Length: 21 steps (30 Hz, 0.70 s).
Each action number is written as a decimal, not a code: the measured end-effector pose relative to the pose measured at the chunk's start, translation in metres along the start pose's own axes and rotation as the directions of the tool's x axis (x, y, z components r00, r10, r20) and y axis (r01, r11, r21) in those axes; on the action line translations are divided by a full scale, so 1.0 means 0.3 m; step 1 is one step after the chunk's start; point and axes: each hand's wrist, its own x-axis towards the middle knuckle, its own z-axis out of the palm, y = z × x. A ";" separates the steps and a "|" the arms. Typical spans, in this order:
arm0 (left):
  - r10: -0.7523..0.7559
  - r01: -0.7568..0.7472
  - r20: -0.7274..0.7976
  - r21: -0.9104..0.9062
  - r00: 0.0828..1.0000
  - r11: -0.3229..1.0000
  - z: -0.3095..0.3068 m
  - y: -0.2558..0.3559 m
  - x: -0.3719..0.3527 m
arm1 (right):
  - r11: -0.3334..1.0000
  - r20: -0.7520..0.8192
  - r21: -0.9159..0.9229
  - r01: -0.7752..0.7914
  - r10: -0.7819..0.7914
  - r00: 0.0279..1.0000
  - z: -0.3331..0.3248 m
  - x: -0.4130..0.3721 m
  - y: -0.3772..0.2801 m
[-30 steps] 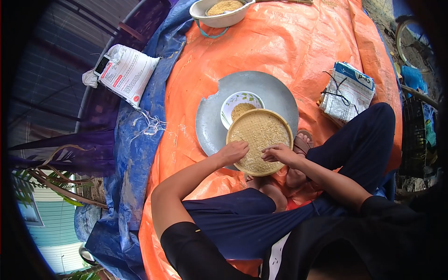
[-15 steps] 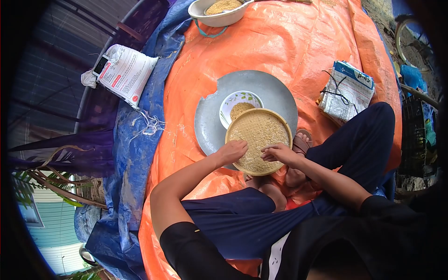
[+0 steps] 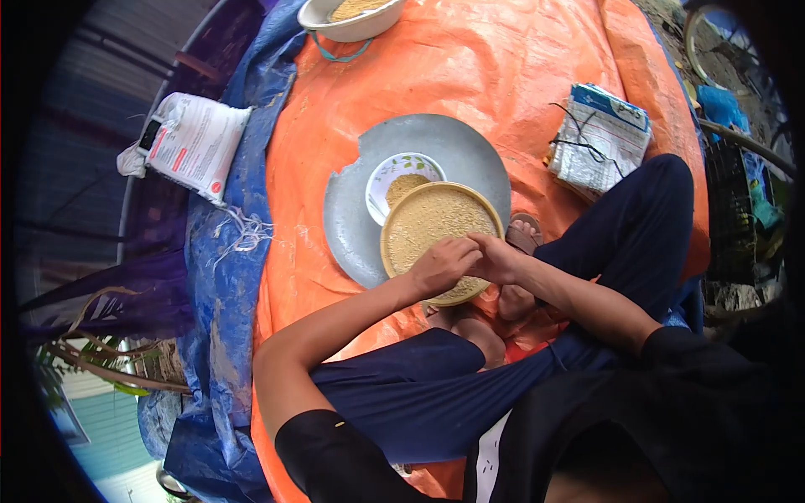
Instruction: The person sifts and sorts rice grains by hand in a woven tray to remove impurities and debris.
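A round woven basket tray (image 3: 387,245), spread with straw-coloured grain (image 3: 442,216), rests near my feet. Above its lower part my left hand (image 3: 446,263) and my right hand (image 3: 496,257) meet, fingertips together. Both have curled fingers; anything pinched between them is too small or hidden to make out. Behind the basket tray, partly covered by it, is a white bowl with a green leaf pattern (image 3: 381,178), holding more grain (image 3: 406,188). Beneath both lies a large grey round metal tray (image 3: 348,225) with a broken left edge.
Orange tarpaulin (image 3: 302,168) covers the ground, with blue tarpaulin (image 3: 210,310) along the left. A white printed sack (image 3: 197,142) lies there. Folded sacks (image 3: 599,142) tied with black cord sit at right. A white basin (image 3: 352,29) with grain stands at the far side.
My hands, apart over the basket tray before, have come together, the left one moving right to meet the right. The whole view has shifted, so things appear further left and slightly higher.
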 end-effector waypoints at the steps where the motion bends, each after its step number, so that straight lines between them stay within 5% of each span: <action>1: -0.002 0.002 0.007 0.004 1.000 1.000 -0.005 -0.015 -0.002 | 1.000 -0.029 0.004 0.014 -0.014 0.999 0.004 -0.002 0.000; 8: -0.385 0.323 0.186 0.292 0.904 0.900 -0.029 -0.205 -0.191 | 0.985 0.046 0.167 -0.037 0.030 0.998 0.004 -0.001 -0.029; 12: -0.312 0.205 0.241 0.383 0.919 0.900 -0.069 -0.210 -0.275 | 0.975 0.078 0.218 -0.052 0.036 0.996 0.024 -0.010 -0.042; 21: -0.169 0.131 0.530 0.108 0.831 0.985 -0.041 -0.187 -0.244 | 0.990 0.033 0.137 0.020 -0.024 0.999 0.045 -0.025 -0.041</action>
